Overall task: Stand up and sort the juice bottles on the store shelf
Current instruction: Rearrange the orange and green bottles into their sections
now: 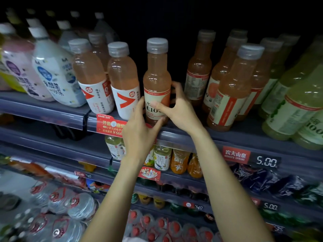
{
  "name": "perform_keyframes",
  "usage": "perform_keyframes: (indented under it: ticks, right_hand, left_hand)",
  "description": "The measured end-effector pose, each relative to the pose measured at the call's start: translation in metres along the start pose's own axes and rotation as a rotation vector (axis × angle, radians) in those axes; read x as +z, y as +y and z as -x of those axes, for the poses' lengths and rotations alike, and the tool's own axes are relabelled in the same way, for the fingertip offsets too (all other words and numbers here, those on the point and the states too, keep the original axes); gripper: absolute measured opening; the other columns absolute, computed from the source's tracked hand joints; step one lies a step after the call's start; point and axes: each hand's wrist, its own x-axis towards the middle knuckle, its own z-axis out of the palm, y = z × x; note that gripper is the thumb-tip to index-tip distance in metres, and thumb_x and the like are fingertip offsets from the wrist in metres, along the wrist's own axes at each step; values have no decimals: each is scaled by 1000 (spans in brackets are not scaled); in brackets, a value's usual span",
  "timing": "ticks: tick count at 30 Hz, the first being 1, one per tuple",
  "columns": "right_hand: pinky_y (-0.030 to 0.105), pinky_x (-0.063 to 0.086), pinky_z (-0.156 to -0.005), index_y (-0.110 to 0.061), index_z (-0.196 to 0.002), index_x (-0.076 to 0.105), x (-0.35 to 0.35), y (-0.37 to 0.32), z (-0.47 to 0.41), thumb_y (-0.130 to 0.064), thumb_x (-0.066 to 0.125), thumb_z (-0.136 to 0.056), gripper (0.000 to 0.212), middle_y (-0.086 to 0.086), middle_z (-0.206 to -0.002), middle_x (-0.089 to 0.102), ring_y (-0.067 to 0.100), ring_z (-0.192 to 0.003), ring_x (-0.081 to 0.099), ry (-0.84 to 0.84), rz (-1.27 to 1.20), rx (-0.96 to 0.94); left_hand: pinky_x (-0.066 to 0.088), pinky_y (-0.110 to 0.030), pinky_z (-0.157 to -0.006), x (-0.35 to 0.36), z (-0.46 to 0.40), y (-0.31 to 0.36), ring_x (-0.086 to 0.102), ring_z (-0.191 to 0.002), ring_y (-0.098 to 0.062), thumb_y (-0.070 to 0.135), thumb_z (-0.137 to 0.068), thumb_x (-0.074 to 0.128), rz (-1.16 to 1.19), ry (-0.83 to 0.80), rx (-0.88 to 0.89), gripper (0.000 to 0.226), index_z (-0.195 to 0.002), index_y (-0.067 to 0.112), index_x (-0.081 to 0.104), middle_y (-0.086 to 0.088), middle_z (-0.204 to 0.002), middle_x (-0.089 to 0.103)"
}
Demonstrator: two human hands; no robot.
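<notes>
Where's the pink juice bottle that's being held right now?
The pink juice bottle stands at the top shelf's front edge, centre of the head view, held by the left hand and right hand.

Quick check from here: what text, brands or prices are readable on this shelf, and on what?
"C10", partly covered: held bottle label, gripped by left hand and right hand.
"农夫山泉 NONGFU SPRING": red tag.
"5.00": price display beside it.
"5.00": lower price display.
"¥666": red promo sign; remainder blurred.
"水乐": white bottle.
Other labels too blurred.
</notes>
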Motion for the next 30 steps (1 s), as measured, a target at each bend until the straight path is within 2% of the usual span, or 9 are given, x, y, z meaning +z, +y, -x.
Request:
perform_keyframes:
  ticks: [4, 8, 10, 13, 15, 17, 21, 25, 30]
  right_hand:
    - [26, 52, -85, -22, -134, 36, 2, -1, 5, -39, 75, -76, 71, -1, -132, 53, 13, -110, 57, 20, 5, 10]
    - [26, 52, -87, -23, -132, 39, 2, -2, 8, -40, 74, -76, 68, -3, -127, 56, 10, -109, 57, 22, 7, 40]
    - [19, 51, -84, -23, -130, 42, -5, -1, 10, -39, 71, -80, 60, -9, -117, 59, 4, -104, 59, 16, -20, 37]
    - [16, 49, -80, -18, -125, 50, -21, 2, 12, -33, 64, -88, 42, -6, -110, 61, 6, -99, 59, 226, 14, -19]
    - [26, 51, -84, -13, -122, 53, -29, 7, 8, -27, 62, -89, 37, 4, -116, 59, 15, -102, 59, 443, 247, -142]
    - [29, 52, -85, -8, -127, 49, -32, 8, 1, -18, 61, -88, 42, 14, -130, 47, 24, -109, 57, 538, 463, -216]
    - [20, 42, -73, -17, -142, 33, -31, -8, -22, -14, 58, -90, 58, 20, -151, 14, 29, -105, 57, 475, 724, -39]
    - [36, 50, -77, -28, -140, 36, -34, -8, -46, -22, 54, -94, 50, 20, -141, 28, 36, -98, 59, 428, 809, -6]
    - [40, 48, -79, -26, -137, 40, -42, -11, -48, -27, 56, -93, 47, 20, -132, 39, 40, -98, 59, 383, 880, -32]
  left_hand:
    - [45, -21, -66, -1, -1, 2, 67, -93, -16, 58, -77, 61, -24, 6, -5, 73, -138, 21, 45, 5, -117, 68]
    - [41, -18, -69, -3, -3, 3, 65, -98, -15, 51, -79, 66, -1, -6, -7, 69, -137, 19, 46, 4, -120, 65]
    - [42, -19, -70, -2, -3, 3, 65, -100, -15, 48, -79, 70, -4, -12, -16, 68, -136, 20, 47, 5, -120, 65]
    - [48, -24, -74, -1, -5, 1, 64, -103, -15, 50, -77, 73, -10, -20, -32, 70, -135, 22, 46, 5, -121, 65]
    - [50, -28, -77, -1, -5, 0, 64, -104, -15, 51, -77, 73, -11, -15, -43, 70, -135, 23, 46, 5, -121, 65]
    - [51, -28, -78, -1, -5, 1, 64, -105, -16, 51, -76, 73, -14, -8, -47, 70, -134, 23, 46, 5, -121, 65]
    - [50, -29, -79, -2, -4, 0, 65, -105, -17, 50, -76, 74, -7, -8, -48, 70, -134, 23, 46, 4, -121, 66]
    - [49, -29, -80, -2, -4, -1, 64, -107, -16, 50, -76, 74, -16, -15, -37, 71, -135, 22, 45, 4, -123, 64]
    - [52, -32, -81, -2, -3, -1, 63, -109, -16, 49, -77, 73, -1, -20, -23, 72, -136, 20, 45, 3, -127, 62]
